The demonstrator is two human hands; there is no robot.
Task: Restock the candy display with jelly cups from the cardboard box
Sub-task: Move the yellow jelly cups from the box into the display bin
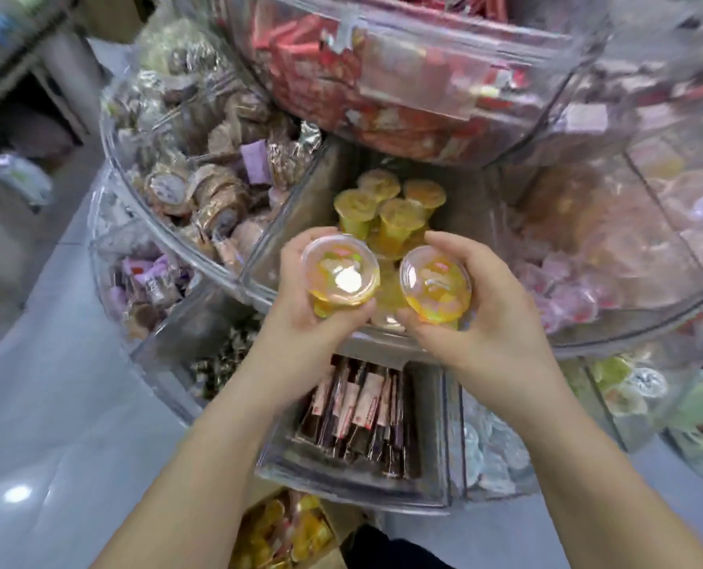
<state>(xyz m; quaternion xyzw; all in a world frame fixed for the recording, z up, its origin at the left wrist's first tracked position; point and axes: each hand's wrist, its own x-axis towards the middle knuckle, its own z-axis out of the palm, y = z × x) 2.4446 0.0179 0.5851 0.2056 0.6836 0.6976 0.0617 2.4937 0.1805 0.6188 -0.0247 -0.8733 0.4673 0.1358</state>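
Observation:
My left hand [300, 318] grips a yellow jelly cup [340, 273] with a clear domed lid, lid facing up. My right hand [493, 318] grips a second yellow jelly cup [436, 283], tilted slightly to the left. Both cups hover over the front rim of a clear compartment [296, 223] in the middle tier of the round candy display. Several yellow jelly cups [387, 211] stand upright at the back of that compartment. The cardboard box [284, 531] with more yellow cups lies on the floor at the bottom edge, between my forearms.
Neighbouring compartments hold brown wrapped sweets [210, 190] on the left and pink jelly cups [567, 289] on the right. An upper tier [382, 84] holds red packets. The lower tier holds dark stick packets [362, 408]. Grey floor [54, 404] lies to the left.

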